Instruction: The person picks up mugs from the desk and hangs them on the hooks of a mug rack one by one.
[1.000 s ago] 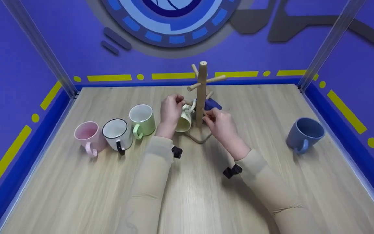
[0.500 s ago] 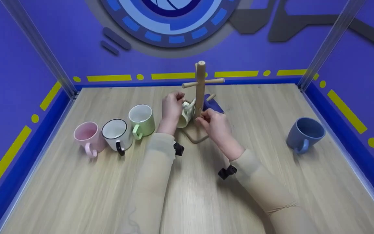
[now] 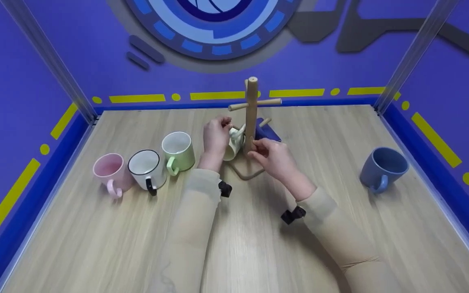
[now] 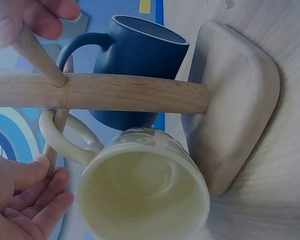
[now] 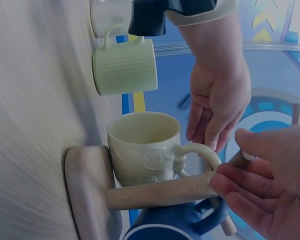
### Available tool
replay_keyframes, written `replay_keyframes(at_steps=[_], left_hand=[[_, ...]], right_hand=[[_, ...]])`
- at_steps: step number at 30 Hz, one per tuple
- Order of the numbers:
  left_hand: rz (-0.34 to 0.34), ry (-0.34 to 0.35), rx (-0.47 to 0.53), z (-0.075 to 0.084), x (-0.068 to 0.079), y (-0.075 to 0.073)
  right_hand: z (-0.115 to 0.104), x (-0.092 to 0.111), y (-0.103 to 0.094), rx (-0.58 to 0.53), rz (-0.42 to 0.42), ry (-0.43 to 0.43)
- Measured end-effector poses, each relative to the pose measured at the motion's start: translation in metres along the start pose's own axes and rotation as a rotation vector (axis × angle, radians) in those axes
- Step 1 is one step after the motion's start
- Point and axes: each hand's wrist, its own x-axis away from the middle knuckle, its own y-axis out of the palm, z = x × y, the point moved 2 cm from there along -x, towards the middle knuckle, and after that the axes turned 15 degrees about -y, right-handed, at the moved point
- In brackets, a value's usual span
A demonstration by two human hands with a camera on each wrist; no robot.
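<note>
A wooden mug tree (image 3: 250, 118) stands upright between my hands. My left hand (image 3: 215, 136) pinches the end of its lower left peg (image 4: 55, 142). On that peg hangs a cream mug (image 4: 145, 195) by its handle, mouth facing the left wrist camera. The right hand (image 3: 274, 158) pinches another lower peg (image 4: 37, 57), which points towards me and carries no mug. Behind the post a dark blue mug (image 4: 140, 50) hangs by its handle from a back peg, partly hidden in the head view. The upper pegs hold nothing.
To the left stand a pink mug (image 3: 110, 169), a white mug with a black rim (image 3: 147, 169) and a light green mug (image 3: 181, 152). A grey-blue mug (image 3: 382, 167) stands far right. Blue patterned walls enclose the wooden table (image 3: 242, 248) at the back and sides.
The mug tree has turned a little and shifted slightly left, its hanging mugs moving with it. Both hands have kept to their pegs; the right wrist swung left, then back right.
</note>
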Motion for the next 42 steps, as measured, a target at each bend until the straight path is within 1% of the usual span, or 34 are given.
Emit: replay_keyframes(at_steps=[4,8,11,15,17,19,24,26,29,34,38,42], left_hand=[[-0.009,-0.004,0.007,0.001,0.003,-0.001],[-0.047,-0.017,-0.001,0.002,0.009,-0.003],[-0.064,-0.033,-0.025,0.004,0.015,-0.005],[-0.04,-0.031,-0.047,0.007,0.027,-0.011],[-0.015,-0.002,-0.036,0.009,0.035,-0.014],[0.017,0.042,-0.013,0.012,0.043,-0.016],[0.1,0.195,0.068,0.021,0.063,-0.017],[0.111,0.251,0.092,0.027,0.071,-0.016],[0.069,0.31,0.129,0.035,0.084,-0.011],[-0.072,0.361,0.201,0.044,0.101,0.007],[-0.174,0.367,0.209,0.046,0.111,0.027],[-0.249,0.336,0.151,0.045,0.122,0.046]], right_hand=[[0.005,0.008,-0.006,-0.063,-0.107,-0.039],[0.01,0.019,-0.016,-0.095,-0.191,-0.034],[0.013,0.026,-0.028,-0.099,-0.213,-0.015],[0.019,0.031,-0.047,-0.075,-0.22,0.014],[0.024,0.034,-0.057,-0.055,-0.218,0.035],[0.028,0.037,-0.066,-0.03,-0.214,0.06],[0.04,0.045,-0.091,0.006,-0.205,0.103],[0.045,0.048,-0.1,0.016,-0.208,0.12],[0.051,0.052,-0.113,0.033,-0.215,0.133],[0.057,0.061,-0.134,0.06,-0.209,0.135],[0.061,0.068,-0.151,0.08,-0.218,0.176],[0.065,0.077,-0.169,0.1,-0.232,0.205]])
